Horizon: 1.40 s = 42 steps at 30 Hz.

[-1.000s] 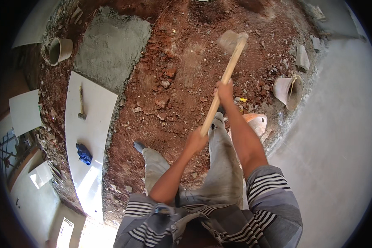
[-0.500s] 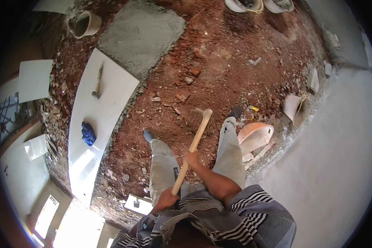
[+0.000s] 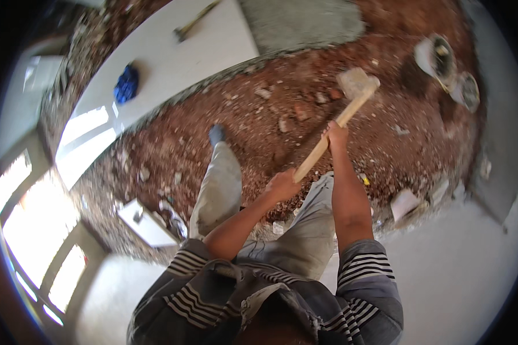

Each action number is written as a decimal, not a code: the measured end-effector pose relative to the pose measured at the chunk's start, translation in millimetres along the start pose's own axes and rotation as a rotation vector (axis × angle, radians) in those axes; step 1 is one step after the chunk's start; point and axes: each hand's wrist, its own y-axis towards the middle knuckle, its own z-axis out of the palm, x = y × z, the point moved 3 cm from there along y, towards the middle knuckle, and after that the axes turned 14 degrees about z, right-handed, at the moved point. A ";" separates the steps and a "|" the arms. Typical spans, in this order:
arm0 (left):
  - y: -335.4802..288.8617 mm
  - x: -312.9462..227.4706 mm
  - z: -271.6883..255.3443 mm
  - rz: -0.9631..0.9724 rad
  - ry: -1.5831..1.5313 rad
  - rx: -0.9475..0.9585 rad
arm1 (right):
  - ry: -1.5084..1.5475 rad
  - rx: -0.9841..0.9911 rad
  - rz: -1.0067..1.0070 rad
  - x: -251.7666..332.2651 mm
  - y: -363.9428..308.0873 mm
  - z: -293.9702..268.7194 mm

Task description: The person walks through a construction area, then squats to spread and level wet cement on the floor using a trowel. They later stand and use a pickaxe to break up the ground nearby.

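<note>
Both my hands are wrapped round the wooden handle of a hoe [image 3: 351, 110]. My left hand [image 3: 283, 185] grips the handle's near end, in front of my body. Farther up toward the head is my right hand [image 3: 337, 135], also closed round the wood. The hoe's pale, dirt-coated blade [image 3: 351, 83] is out ahead of me to the right, over reddish, stony soil [image 3: 253, 138]. Slight blur hides whether the blade touches the ground.
A large white slab [image 3: 155, 63] lies at left, bearing a hammer [image 3: 193, 23] and a crumpled blue bundle [image 3: 126, 84]. Beyond it is grey mortar [image 3: 305, 26]. Two buckets [image 3: 437, 60] [image 3: 465, 93] stand at far right. A small white tile [image 3: 147, 223] lies at lower left.
My view has turned, and the slab now sits higher. The hoe has swung forward and right, with both arms stretched farther out. Its blade now shows clearly instead of as a blur.
</note>
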 end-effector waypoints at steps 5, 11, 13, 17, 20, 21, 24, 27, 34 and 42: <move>-141.0 58.3 -61.7 -0.133 -0.002 0.041 | -0.070 0.130 0.186 -144.2 -75.4 62.7; -190.0 86.4 -86.9 -0.246 -0.092 0.000 | -0.066 -0.067 0.403 -191.1 -100.6 96.2; -183.0 86.7 -76.3 -0.218 -0.075 -0.045 | -0.092 -0.093 0.420 -187.8 -92.4 95.5; -178.8 80.6 -36.6 -0.191 -0.120 -0.117 | -0.228 -0.034 0.412 -185.9 -77.5 75.2; -175.1 66.4 -5.5 -0.121 -0.159 -0.179 | -0.286 0.015 0.371 -180.2 -66.2 56.0; -173.4 62.5 2.3 -0.112 -0.172 -0.203 | -0.332 -0.011 0.356 -176.5 -61.5 50.8; -169.5 55.0 16.2 -0.103 -0.153 -0.220 | -0.356 -0.003 0.352 -169.1 -50.6 43.0; -170.1 59.9 17.6 -0.129 -0.099 -0.187 | -0.338 0.029 0.326 -172.2 -46.1 44.7; -196.9 110.4 5.7 -0.066 -0.089 -0.254 | -0.330 -0.069 0.257 -202.6 -49.9 63.1; -319.0 268.3 -79.0 -0.125 -0.096 -0.180 | -0.329 -0.121 0.144 -351.6 -125.1 172.9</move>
